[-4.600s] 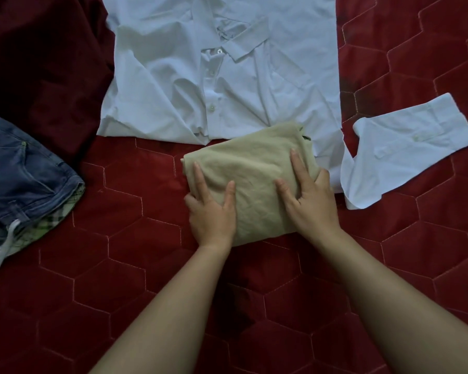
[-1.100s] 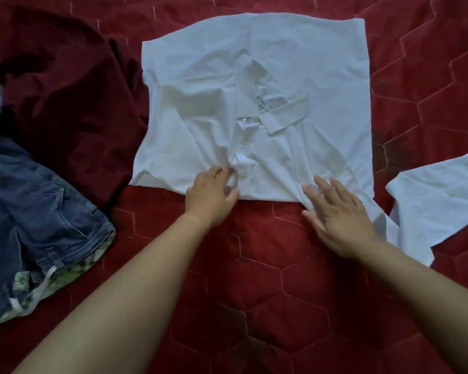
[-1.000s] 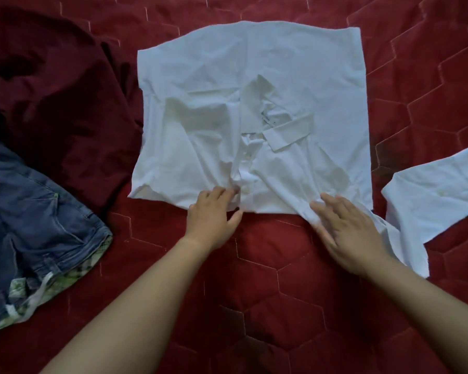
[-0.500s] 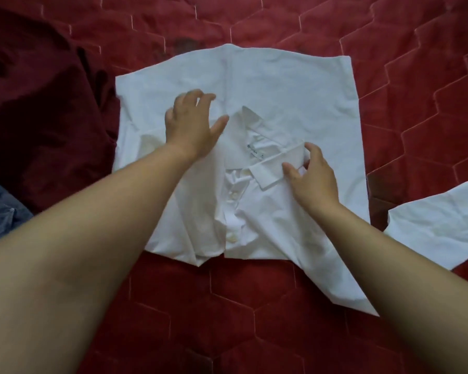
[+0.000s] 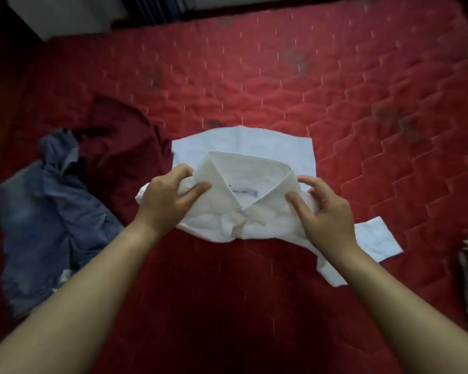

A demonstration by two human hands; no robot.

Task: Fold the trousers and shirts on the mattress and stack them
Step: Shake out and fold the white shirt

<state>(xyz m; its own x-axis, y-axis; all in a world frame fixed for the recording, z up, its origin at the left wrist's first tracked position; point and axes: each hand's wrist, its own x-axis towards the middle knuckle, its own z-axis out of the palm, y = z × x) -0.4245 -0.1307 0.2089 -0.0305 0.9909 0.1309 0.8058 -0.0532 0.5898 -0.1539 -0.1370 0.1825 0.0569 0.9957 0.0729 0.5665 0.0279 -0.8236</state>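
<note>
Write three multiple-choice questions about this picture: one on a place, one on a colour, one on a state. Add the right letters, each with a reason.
1. Where do the denim trousers lie, seen from the white shirt?
A) on top of it
B) to its right
C) to its left

2. What colour is the mattress?
A) red
B) grey
C) green

3. How is the white shirt held?
A) by no hand
B) by both hands
C) by one hand alone

1 C: they lie at the person's left, the shirt in the middle.
2 A: its quilted cover is red.
3 B: the left hand and the right hand each grip its cloth.
</note>
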